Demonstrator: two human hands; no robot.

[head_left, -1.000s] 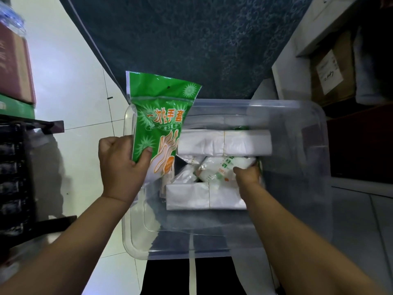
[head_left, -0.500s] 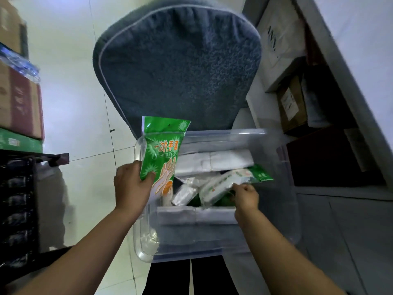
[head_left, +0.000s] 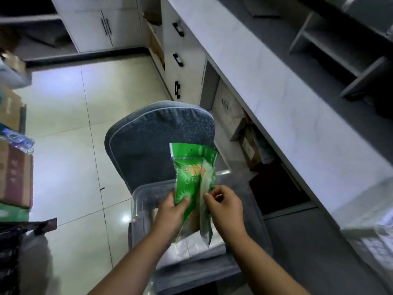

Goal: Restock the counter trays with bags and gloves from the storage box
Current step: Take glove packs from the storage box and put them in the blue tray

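Both hands hold glove packets upright above the clear plastic storage box (head_left: 140, 201), likely to gather them into one bundle for carrying. The left hand (head_left: 170, 213) has its grip closed on a green printed plastic packet of disposable gloves (head_left: 189, 177). The right hand (head_left: 225, 207) pinches a second, paler packet (head_left: 205, 209) pressed against the first. The white marble-look worktop (head_left: 265, 86) runs along the right, far from the box; no trays show.

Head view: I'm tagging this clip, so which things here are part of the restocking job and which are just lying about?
Part of the job:
left hand
right hand
green glove packs, held by both hands
clear storage box
white bag bundles in it
counter

Lying about:
blue chair cushion
cardboard boxes
white cabinets
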